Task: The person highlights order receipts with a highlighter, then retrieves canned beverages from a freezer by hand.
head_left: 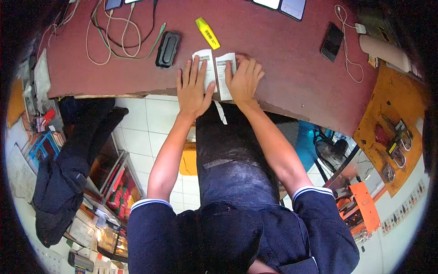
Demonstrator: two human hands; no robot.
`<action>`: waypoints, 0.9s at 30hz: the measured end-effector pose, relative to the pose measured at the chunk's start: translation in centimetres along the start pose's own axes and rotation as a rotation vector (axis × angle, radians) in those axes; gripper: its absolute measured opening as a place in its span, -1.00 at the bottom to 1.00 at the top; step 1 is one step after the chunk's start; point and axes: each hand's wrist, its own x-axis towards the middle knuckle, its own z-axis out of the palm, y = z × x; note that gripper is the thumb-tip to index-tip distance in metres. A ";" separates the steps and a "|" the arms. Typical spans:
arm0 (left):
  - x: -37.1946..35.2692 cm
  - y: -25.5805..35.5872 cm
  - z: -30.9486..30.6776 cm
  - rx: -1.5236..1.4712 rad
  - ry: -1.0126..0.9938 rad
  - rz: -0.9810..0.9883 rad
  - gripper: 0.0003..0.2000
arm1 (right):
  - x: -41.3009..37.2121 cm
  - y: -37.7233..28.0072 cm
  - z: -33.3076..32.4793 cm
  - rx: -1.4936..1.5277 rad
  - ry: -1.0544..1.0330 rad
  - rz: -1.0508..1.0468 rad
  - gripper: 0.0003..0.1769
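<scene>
Two narrow printed paper slips lie side by side near the front edge of the reddish desk point(292, 55). My left hand point(194, 89) rests flat with its fingers spread on the left slip point(210, 73). On the right slip point(223, 84) lies the thumb of my right hand point(245, 82); its other fingers are on the desk, slightly bent and apart. Just beyond the slips is a yellow highlighter point(207, 33). A thin white strip point(221, 112) hangs below the desk edge between my forearms.
A black case point(168, 49) sits left of the highlighter, near tangled cables point(109, 41). A black phone point(332, 42) and a white cable point(347, 59) lie at the right. Dark clothing point(61, 182) hangs at the left; a wooden board point(388, 123) is at the right.
</scene>
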 end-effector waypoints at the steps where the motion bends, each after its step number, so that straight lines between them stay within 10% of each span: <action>1: 0.2 0.0 0.0 -0.012 -0.019 -0.008 -0.39 | -0.1 0.1 0.3 -0.057 0.047 -0.038 -0.64; 11: 0.3 -0.1 0.4 -0.050 0.072 -0.024 -0.13 | 6.7 -0.1 -0.2 0.065 0.112 -0.167 -0.60; 13: 0.2 0.0 0.6 -0.063 0.091 -0.015 -0.14 | 10.4 -2.3 -2.0 0.261 -0.391 -0.027 -0.28; 17: 0.2 -0.1 0.8 -0.070 0.114 0.005 -0.15 | 13.4 -3.8 -0.4 0.177 -0.498 -0.130 -0.42; 20: 0.1 -0.2 1.0 -0.058 0.104 0.009 -0.21 | 13.8 -5.1 -3.4 0.190 -0.694 0.331 -0.50; 24: 0.1 -0.4 1.3 -0.011 0.096 0.036 -0.36 | 9.5 1.0 -5.9 0.268 -0.578 0.224 -0.19; 27: 0.1 -0.2 0.9 -0.002 0.071 0.043 -0.37 | 5.6 4.3 -7.6 0.528 -0.459 0.379 -0.68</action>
